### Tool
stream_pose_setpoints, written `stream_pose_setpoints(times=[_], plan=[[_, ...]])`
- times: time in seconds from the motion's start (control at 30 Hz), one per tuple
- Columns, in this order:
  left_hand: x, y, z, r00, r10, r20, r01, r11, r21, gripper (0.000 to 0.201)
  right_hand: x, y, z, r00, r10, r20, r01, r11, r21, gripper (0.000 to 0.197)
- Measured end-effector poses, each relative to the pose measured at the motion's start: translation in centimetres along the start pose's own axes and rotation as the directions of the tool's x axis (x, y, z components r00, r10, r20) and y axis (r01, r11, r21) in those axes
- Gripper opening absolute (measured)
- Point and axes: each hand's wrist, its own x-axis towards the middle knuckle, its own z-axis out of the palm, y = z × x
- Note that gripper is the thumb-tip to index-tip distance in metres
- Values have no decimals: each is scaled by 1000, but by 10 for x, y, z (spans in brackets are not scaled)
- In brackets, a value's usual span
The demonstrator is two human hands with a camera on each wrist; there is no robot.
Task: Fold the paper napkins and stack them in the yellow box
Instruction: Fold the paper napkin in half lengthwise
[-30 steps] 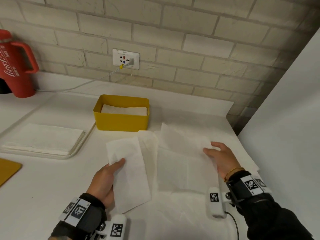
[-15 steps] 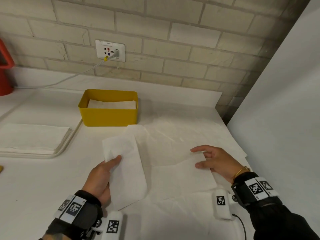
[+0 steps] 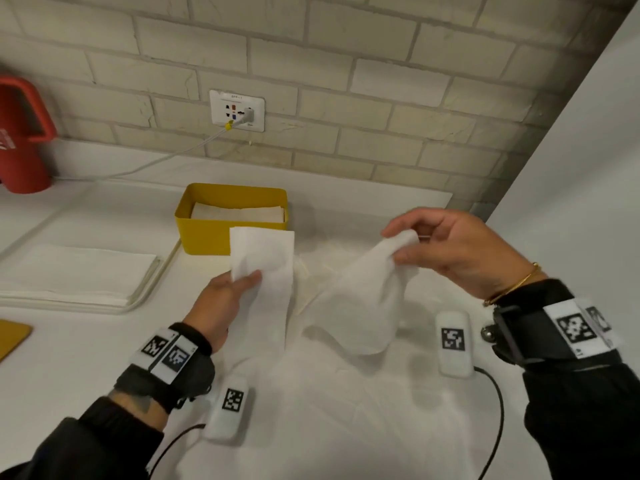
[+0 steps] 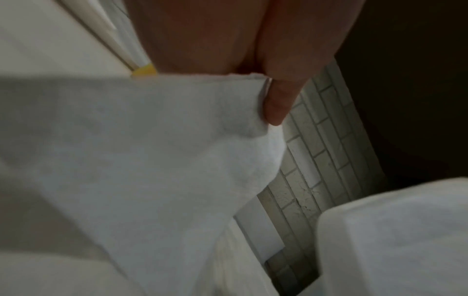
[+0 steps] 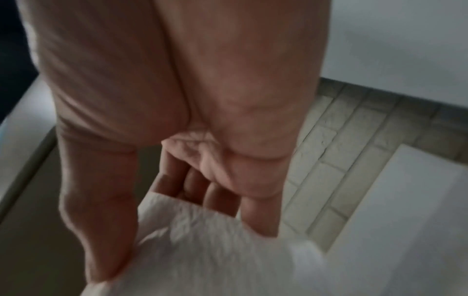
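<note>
Since the earlier frame my right hand [image 3: 457, 251] has lifted a pinched napkin [image 3: 363, 299] clear; left hand [image 3: 221, 299] grips the folded one [image 3: 263, 258], which I judge goes next into the box [image 3: 207, 233].

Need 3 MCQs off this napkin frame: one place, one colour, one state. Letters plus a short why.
1. Where is the stack of unfolded napkins?
A. left of the box
B. inside the box
C. behind the box

2. What colour is the jug at far left?
A. blue
B. red
C. green

3. What is the right hand doing?
A. lying flat on the counter
B. pointing at the socket
C. pinching a napkin raised off the counter

Key: 1 A, the stack lies on a tray left of the yellow box; 2 B, its body is red; 3 C, the fingers pinch the napkin's top and it hangs below.
</note>
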Motion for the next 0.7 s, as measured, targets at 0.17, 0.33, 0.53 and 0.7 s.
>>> stream_pose_setpoints(times=[0.17, 0.33, 0.53, 0.7], plan=[[-5, 6, 11, 985, -89, 146, 103, 991, -88, 27, 22, -3, 8, 996, 70, -53, -60, 984, 166, 34], [-11, -14, 13, 958, -197, 210, 242, 945, -219, 44, 27, 56, 7, 952, 244, -186, -227, 968, 109, 29], [-11, -36, 10, 928, -192, 318, 213, 977, -31, 47, 7, 117, 11, 833, 450, -323, -422, 893, 156, 20], [-1, -35, 5, 976, -21, 215, -48, 949, 311, 27, 3, 125, 14, 865, 312, -393, -463, 797, -387, 20]])
